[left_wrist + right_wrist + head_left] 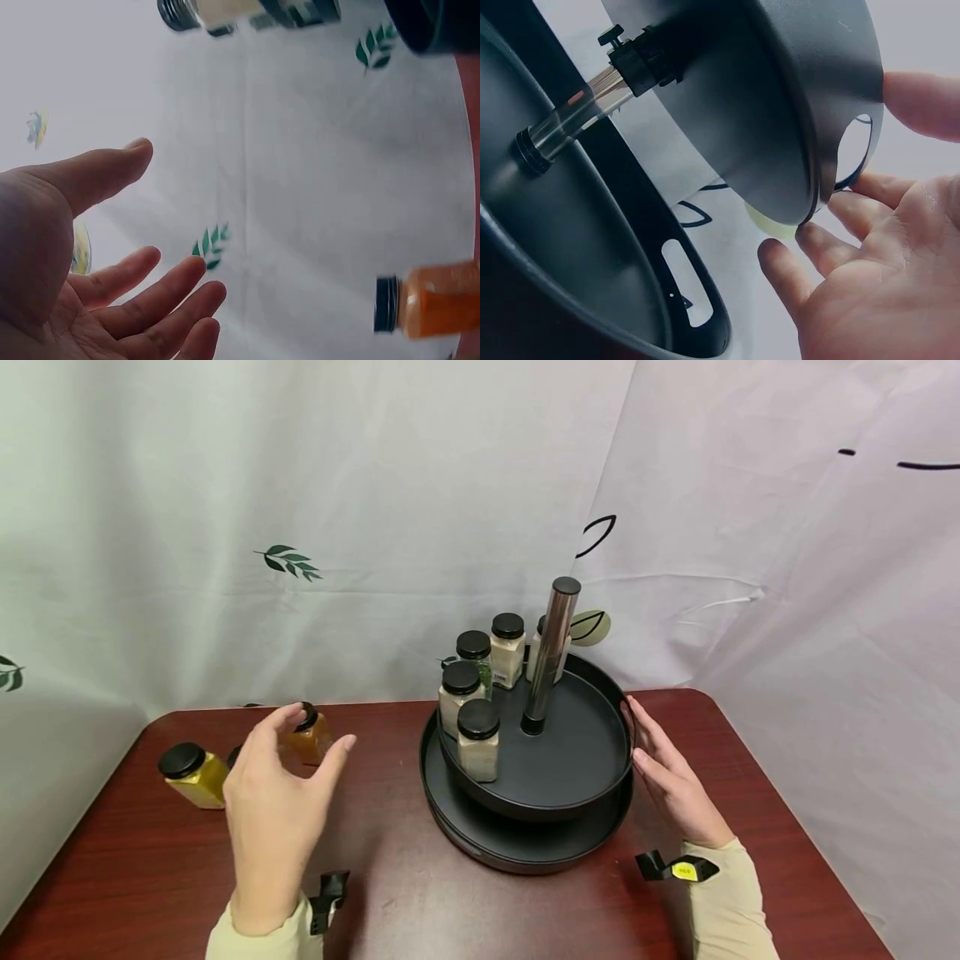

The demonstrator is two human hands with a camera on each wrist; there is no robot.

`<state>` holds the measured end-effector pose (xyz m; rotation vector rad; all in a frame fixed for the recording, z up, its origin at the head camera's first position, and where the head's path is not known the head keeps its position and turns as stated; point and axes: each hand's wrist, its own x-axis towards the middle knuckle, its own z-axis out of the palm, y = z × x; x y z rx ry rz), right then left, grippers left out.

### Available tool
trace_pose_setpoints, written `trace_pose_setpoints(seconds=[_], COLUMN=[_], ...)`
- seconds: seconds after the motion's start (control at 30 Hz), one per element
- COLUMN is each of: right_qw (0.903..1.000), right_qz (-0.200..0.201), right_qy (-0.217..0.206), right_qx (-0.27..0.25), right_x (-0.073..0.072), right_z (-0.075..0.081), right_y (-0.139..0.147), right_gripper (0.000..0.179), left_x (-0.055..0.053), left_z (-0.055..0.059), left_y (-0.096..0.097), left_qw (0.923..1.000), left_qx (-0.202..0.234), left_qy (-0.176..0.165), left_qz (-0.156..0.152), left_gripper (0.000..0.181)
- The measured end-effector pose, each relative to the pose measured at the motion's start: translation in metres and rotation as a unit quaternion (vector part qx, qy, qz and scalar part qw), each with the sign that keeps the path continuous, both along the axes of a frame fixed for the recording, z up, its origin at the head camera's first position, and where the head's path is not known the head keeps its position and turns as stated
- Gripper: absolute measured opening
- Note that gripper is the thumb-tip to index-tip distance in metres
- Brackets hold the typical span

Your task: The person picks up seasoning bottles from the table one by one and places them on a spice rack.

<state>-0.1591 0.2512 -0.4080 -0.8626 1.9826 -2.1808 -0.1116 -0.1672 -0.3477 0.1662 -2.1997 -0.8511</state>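
Observation:
My left hand [273,810] is raised over the left side of the table, thumb and fingers spread with nothing between them. Just beyond its fingers stands a jar of orange spice [310,739] with a black lid; the left wrist view shows this orange jar [439,300] apart from the hand. With its fingertips, my right hand [678,789] touches the right side of the upper tray [577,768] of a black two-tier turntable. Up close, those fingers [881,217] lie by the tray's oval handle hole. Several black-lidded spice jars [478,752] stand along the upper tray's left and back.
A jar of yellow spice [201,781] leans in view at the table's left, and a black lid beside it is mostly hidden by my left hand. The turntable's lower tray [517,852] sits on the red-brown table [420,910]. A metal post [551,656] rises from the upper tray.

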Motion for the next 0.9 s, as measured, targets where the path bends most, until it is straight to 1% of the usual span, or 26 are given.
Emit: trace_pose_setpoints(seconds=[0.1,0.27,0.4,0.5,0.63,0.73,0.9], right_qw=[1.0,1.0,1.0,1.0,0.9998,0.9997,0.9996], right_qz=[0.002,-0.001,0.002,0.007,0.017,0.024,0.028], right_qy=[-0.001,-0.002,0.0,0.001,0.002,0.003,0.005], right_qx=[-0.004,-0.003,-0.004,-0.006,-0.007,-0.006,0.001], right_x=[-0.001,-0.002,-0.003,-0.004,-0.006,-0.007,-0.009], right_z=[0.0,-0.001,-0.001,-0.002,-0.002,-0.002,-0.002], right_y=[0.001,0.003,0.004,0.005,0.007,0.008,0.01], right_gripper=[0.059,0.06,0.061,0.061,0.062,0.063,0.064], left_x=[0.0,0.001,0.003,0.004,0.006,0.008,0.013], left_z=[-0.001,-0.004,-0.007,-0.01,-0.014,-0.017,-0.019], left_y=[-0.01,-0.025,-0.038,-0.047,-0.057,-0.062,-0.068], left_qw=[0.9998,0.9981,0.9949,0.9908,0.9859,0.9831,0.976], left_qx=[0.008,0.029,0.038,0.05,0.066,0.075,0.084], left_qy=[0.0,-0.012,-0.034,-0.062,-0.091,-0.106,-0.143], left_qz=[0.019,0.052,0.087,0.11,0.123,0.129,0.142], left_gripper=[0.06,0.059,0.061,0.062,0.062,0.062,0.065])
